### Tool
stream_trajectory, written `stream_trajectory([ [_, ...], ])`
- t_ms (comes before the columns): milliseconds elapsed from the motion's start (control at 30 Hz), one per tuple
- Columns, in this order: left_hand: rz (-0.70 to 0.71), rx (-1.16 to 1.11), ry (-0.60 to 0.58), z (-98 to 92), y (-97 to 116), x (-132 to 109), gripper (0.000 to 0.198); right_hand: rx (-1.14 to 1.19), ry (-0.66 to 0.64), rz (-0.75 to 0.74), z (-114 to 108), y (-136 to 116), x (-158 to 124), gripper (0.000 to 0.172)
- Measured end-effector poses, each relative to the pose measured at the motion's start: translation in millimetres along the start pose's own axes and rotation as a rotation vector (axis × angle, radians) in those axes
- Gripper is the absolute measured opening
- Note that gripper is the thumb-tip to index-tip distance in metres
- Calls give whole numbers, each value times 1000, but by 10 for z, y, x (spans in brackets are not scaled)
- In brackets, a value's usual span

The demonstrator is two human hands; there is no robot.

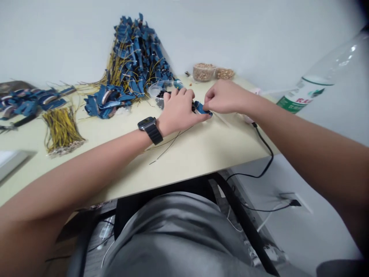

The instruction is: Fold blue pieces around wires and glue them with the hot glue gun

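Note:
A small blue piece point(199, 107) with a dark edge sits between my two hands over the table. My left hand point(179, 107), with a black watch point(151, 129) on the wrist, grips this piece between thumb and fingers. Thumb and forefinger of my right hand point(220, 97) are pinched together at the piece's right side. Whether something tiny is also in that pinch is hidden. Thin dark and yellow wires point(168, 145) trail below my left hand on the table. Behind that hand is a clear round tub point(155, 89) with black bits, partly covered.
A tall heap of blue pieces with yellow wires point(135, 50) leans on the wall. Smaller blue piles point(105, 103) and a yellow wire bundle point(62, 129) lie left. Two tubs of small tan parts point(203, 72) stand behind. A bottle point(305, 92) and black cable point(266, 144) are right.

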State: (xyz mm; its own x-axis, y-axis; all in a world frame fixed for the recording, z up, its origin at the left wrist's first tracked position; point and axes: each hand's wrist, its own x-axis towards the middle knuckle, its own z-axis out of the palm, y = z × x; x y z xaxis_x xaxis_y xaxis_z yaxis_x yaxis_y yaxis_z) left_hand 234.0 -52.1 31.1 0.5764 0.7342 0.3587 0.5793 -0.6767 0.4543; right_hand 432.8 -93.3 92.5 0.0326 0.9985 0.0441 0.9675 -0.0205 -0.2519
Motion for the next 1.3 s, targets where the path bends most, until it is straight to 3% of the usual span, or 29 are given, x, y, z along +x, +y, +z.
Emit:
stream_trajectory([
  [167, 7, 52, -64, 138, 293, 128, 68, 21, 48, 10, 79, 217, -95, 24],
  [333, 24, 88, -100, 281, 414, 169, 64, -1, 64, 63, 132, 294, -213, 25],
  [500, 34, 90, -166, 392, 339, 231, 67, 61, 34, 66, 117, 535, -324, 21],
  [667, 45, 35, -281, 394, 250, 263, 73, 163, 149, 29, 164, 812, -375, 16],
  [1300, 81, 1, -287, 351, 105, 306, 66, 251, 135, 73, 368, 795, -365, 13],
])
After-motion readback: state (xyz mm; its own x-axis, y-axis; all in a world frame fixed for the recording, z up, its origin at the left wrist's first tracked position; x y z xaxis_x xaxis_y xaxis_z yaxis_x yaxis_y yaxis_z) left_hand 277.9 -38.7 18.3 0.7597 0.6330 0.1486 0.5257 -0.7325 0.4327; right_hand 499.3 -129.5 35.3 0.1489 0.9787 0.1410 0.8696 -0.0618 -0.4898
